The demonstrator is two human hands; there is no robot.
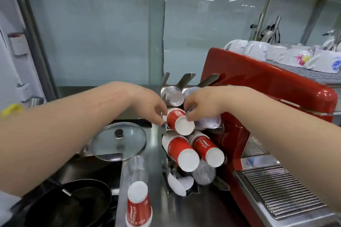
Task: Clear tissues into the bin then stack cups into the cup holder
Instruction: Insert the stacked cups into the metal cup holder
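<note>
A steel cup holder (pixel 167 80) stands on the counter beside a red machine. Its slots hold red-and-white paper cups and clear plastic cups lying with their bases toward me. My left hand (pixel 147 103) and my right hand (pixel 201 103) both pinch one red paper cup (pixel 180 121) in a middle slot, left fingers on its left side, right fingers on its upper right. Two more red cups (pixel 184 153) sit in the row below. An upturned red paper cup (pixel 138 206) stands on the counter near me, with a clear plastic cup (pixel 136 167) behind it.
A red espresso machine (pixel 258 86) with white mugs (pixel 258 51) on top fills the right side. A glass pan lid (pixel 118 140) and a black frying pan (pixel 77 202) sit by the sink at left. A glass wall (pixel 92 33) rises behind the counter.
</note>
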